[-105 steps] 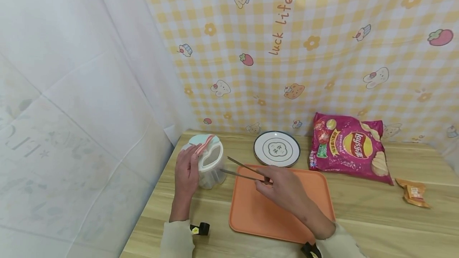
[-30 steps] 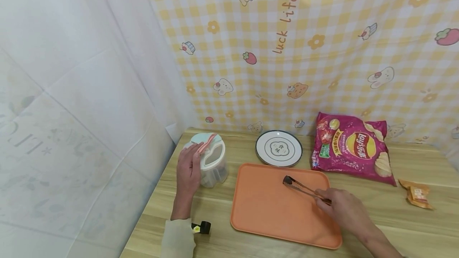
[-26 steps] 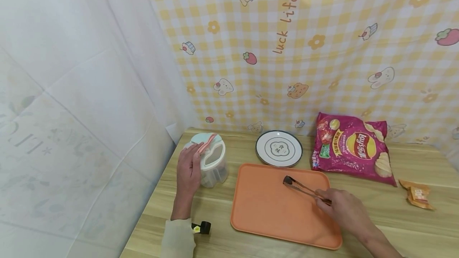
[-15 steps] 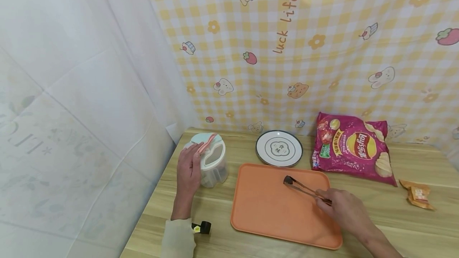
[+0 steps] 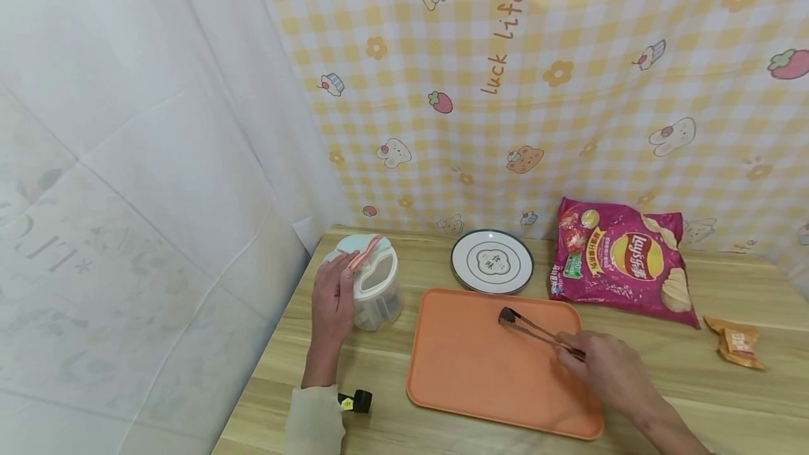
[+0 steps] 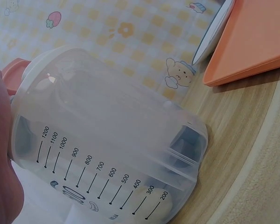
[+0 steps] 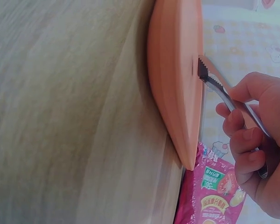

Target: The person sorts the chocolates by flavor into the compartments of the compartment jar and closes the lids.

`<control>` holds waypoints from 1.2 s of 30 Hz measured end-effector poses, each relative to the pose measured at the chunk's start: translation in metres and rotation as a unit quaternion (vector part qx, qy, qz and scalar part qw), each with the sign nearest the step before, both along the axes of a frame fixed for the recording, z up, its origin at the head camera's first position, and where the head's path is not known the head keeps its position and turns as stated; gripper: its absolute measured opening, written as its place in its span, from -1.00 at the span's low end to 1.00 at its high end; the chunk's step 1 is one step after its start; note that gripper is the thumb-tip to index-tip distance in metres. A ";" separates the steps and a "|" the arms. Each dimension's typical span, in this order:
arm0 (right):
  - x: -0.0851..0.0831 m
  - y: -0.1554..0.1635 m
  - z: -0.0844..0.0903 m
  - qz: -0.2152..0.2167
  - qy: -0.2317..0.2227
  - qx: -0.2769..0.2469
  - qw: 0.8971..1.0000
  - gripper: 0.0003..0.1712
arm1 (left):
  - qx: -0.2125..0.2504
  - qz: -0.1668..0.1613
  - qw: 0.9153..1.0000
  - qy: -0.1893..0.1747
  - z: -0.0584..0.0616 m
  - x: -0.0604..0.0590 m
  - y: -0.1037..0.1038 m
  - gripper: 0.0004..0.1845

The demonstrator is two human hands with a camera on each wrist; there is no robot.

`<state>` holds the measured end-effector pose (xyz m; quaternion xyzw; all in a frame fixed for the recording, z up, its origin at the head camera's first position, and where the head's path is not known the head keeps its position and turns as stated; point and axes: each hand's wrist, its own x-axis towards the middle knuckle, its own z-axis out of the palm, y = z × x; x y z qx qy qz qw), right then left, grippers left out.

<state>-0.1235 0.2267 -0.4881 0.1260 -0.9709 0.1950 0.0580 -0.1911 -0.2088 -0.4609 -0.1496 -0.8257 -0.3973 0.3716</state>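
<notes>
At the left of the table stands a clear storage container [image 5: 379, 307] with a scale printed on its side, a white lid with an opening, and a pink handle [image 5: 362, 257]. My left hand [image 5: 333, 297] grips the lid's edge, thumb along its near side. Its hidden fingertips lie behind the lid. Through the wall in the left wrist view, a dark piece and a pale piece show near the bottom. My right hand [image 5: 609, 367] holds metal tongs [image 5: 537, 332] above the orange tray [image 5: 468, 385]. Their tips look dark and toothed; I cannot tell whether anything sits between them.
Behind the tray lies a white plate [image 5: 468, 274] with a dark rim. A purple crisp bag [image 5: 607, 297] rests against the patterned cloth at the back, and a small orange wrapped packet [image 5: 738, 346] lies at the right. A white curtain hangs along the left table edge.
Compared with a few seconds ago, my right hand and the tongs have moved right, from near the container to the tray's right side. Over the last second both hands have kept still.
</notes>
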 end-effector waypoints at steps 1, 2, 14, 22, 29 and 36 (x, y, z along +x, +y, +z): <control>0.000 0.000 0.000 0.000 0.002 -0.003 1.000 -0.76 | 0.000 0.000 1.000 0.000 0.000 0.000 0.000 -0.65; 0.000 0.000 0.001 -0.001 0.003 -0.005 1.000 -0.76 | 0.001 0.000 1.000 0.001 0.000 0.000 0.000 -0.65; -0.006 -0.008 0.010 0.010 0.050 -0.021 0.998 -0.96 | 0.004 -0.004 1.000 0.012 -0.001 -0.002 0.003 -0.66; -0.015 -0.031 0.021 0.050 0.109 -0.054 0.991 -0.88 | 0.009 -0.004 1.000 0.020 0.001 -0.002 0.002 -0.68; -0.023 -0.057 0.032 0.070 0.142 -0.087 0.984 -0.86 | 0.005 -0.001 1.000 0.014 0.001 -0.001 0.001 -0.67; -0.028 -0.083 0.046 0.081 0.178 -0.102 0.975 -0.74 | 0.002 -0.005 1.000 0.013 0.001 0.000 0.000 -0.66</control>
